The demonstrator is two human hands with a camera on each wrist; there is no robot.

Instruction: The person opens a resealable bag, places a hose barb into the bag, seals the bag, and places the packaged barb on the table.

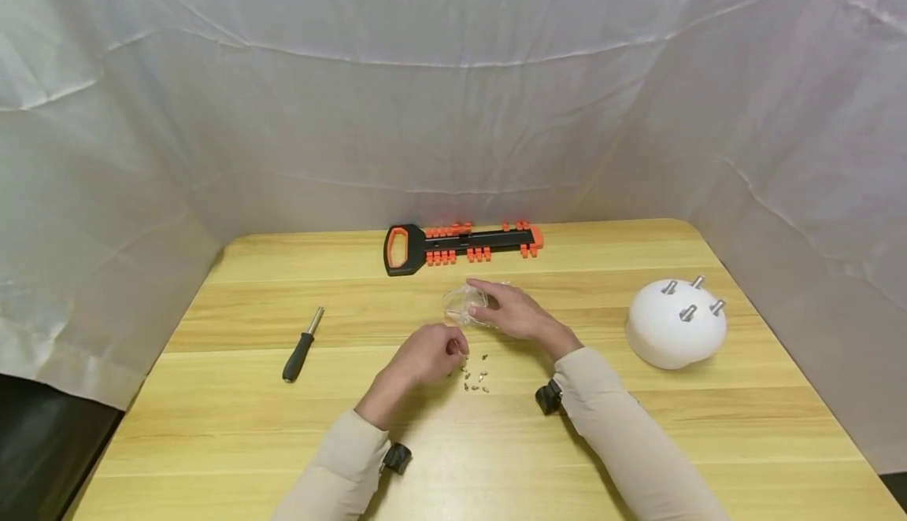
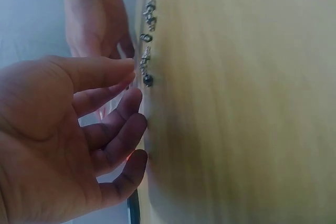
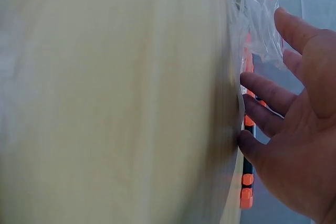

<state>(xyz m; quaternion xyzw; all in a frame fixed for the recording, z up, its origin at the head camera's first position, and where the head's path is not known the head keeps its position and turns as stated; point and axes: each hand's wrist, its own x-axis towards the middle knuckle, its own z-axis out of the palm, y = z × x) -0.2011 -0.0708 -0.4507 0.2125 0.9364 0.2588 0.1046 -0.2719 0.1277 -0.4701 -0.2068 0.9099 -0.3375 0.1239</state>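
My right hand (image 1: 516, 311) is at a crumpled clear plastic bag (image 1: 460, 304), its thumb and forefinger apart at the bag's right side. In the right wrist view the thumb tip overlaps the bag (image 3: 260, 30), and the other fingers bend loosely close to the tabletop. My left hand (image 1: 428, 352) hovers low beside several small metal screws (image 1: 475, 387), thumb and forefinger tips brought together. Whether a screw is between those tips I cannot tell. More small screws (image 2: 149, 14) show past the left fingertips in the left wrist view.
A screwdriver (image 1: 301, 352) with a black handle lies at left. A black rack with a loop handle and orange clips (image 1: 464, 244) lies along the back of the wooden table (image 1: 212, 426). At right stands a white rounded object (image 1: 666, 332) with several metal studs on top.
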